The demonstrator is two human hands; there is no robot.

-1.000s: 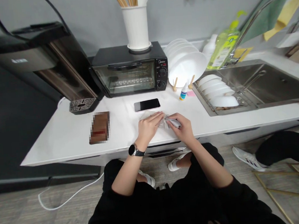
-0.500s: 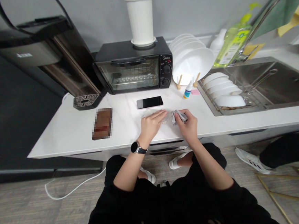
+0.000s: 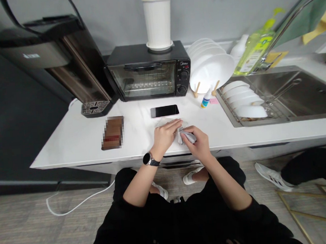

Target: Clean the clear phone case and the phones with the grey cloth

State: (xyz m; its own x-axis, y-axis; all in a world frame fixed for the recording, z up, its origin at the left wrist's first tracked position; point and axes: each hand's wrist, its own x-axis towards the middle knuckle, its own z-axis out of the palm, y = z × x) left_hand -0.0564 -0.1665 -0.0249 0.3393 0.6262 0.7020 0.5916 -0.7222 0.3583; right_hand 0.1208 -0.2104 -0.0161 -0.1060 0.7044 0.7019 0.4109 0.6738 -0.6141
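Two bare hands (image 3: pixel 181 139) work close together at the near edge of a white counter (image 3: pixel 69 153), just in front of the person's lap. The left hand (image 3: pixel 165 136), a black-faced watch (image 3: pixel 148 159) on its wrist, lies flat and open with the fingers together, pressing on a crumpled see-through sheet (image 3: pixel 168 122), probably plastic. The right hand (image 3: pixel 198 143) is curled, its fingertips (image 3: pixel 186 132) pinching a small grey scrap (image 3: pixel 188 137) against the thumb. The scrap sits between the two hands, touching the sheet, but the fingers hide most of it, so I can't say whether it is cloth or foil.

Farther back, a black phone (image 3: pixel 164 111) lies face up just beyond the hands. To the left is a brown flat object (image 3: pixel 112 132), blurred into squares and impossible to make out. Behind the phone stands a black toaster oven (image 3: pixel 148 74) with "Midea" legible at its top right corner, and on it a white utensil holder (image 3: pixel 158 22), cut off by the top of the view. Far right, white plates (image 3: pixel 211 67) stand in a rack beside a steel sink (image 3: pixel 304 88), and a green soap bottle (image 3: pixel 254 47) carries a label too small to read. At the near right, another person's black-trousered leg (image 3: pixel 310 166) runs off the edge of the view.
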